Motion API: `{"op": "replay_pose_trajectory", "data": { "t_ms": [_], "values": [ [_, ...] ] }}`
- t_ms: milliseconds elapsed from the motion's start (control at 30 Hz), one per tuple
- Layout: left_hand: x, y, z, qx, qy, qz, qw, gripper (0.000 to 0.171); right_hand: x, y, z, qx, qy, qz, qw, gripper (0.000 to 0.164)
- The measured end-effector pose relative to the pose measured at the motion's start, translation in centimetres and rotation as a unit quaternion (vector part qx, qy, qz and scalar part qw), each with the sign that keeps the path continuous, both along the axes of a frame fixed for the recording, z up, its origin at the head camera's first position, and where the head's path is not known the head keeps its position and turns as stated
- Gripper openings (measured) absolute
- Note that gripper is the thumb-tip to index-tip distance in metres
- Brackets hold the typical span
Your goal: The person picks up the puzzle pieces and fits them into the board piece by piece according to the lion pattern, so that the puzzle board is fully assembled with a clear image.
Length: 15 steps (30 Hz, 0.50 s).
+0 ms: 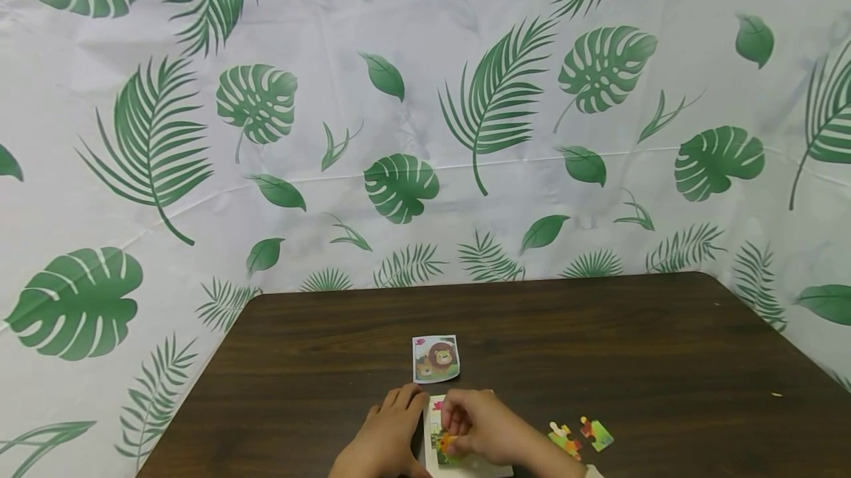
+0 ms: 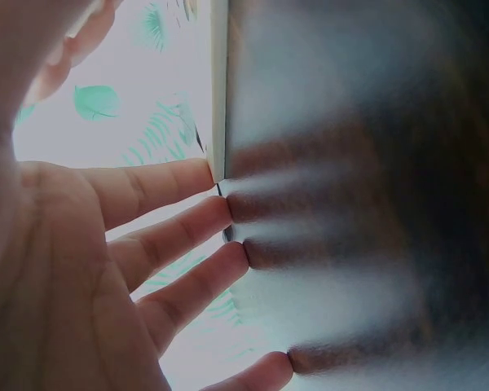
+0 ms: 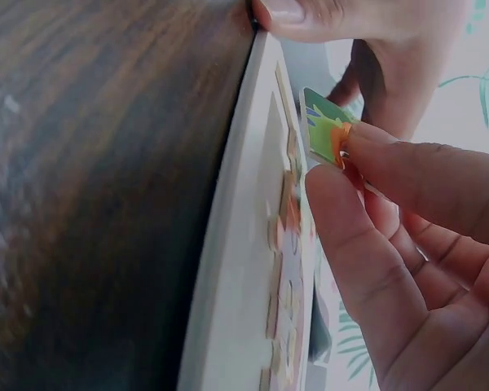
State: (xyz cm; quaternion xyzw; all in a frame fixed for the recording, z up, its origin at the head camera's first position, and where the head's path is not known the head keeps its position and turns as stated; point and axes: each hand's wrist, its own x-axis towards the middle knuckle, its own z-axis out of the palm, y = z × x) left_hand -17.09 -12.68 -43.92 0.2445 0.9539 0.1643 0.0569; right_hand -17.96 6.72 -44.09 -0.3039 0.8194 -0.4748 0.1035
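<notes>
My right hand [image 1: 488,426] pinches a green and orange jigsaw piece [image 3: 324,126] between thumb and fingertip, just over a pale puzzle board [image 1: 479,469]. In the right wrist view the board [image 3: 228,261] is seen from its side, with several fitted pieces [image 3: 289,281] and a bare recess. My left hand [image 1: 388,434] lies along the board's left side. Its fingers [image 2: 167,191] are fairly straight, tips on the tabletop, one touching the board's edge. At the top of the right wrist view, the left thumb [image 3: 285,12] touches the board's corner.
A picture card with lions [image 1: 435,360] lies beyond the board. Right of it are loose jigsaw pieces [image 1: 565,439], and another small group [image 1: 601,435] next to them. The dark wooden table [image 1: 319,345] ends at a leaf-print cloth [image 1: 412,123] behind.
</notes>
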Motion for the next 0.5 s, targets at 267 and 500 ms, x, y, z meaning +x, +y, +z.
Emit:
{"op": "replay_pose_trajectory", "data": {
  "t_ms": [267, 500],
  "values": [
    [0.13, -0.04, 0.11, -0.002, 0.01, -0.005, 0.9999, 0.102, 0.3, -0.47, -0.38, -0.004, 0.01, 0.016, 1.0, 0.03],
    [0.17, -0.03, 0.18, -0.001, 0.006, -0.007, 1.0, 0.102, 0.56, -0.63, -0.32, 0.015, 0.008, -0.007, 1.0, 0.03]
  ]
}}
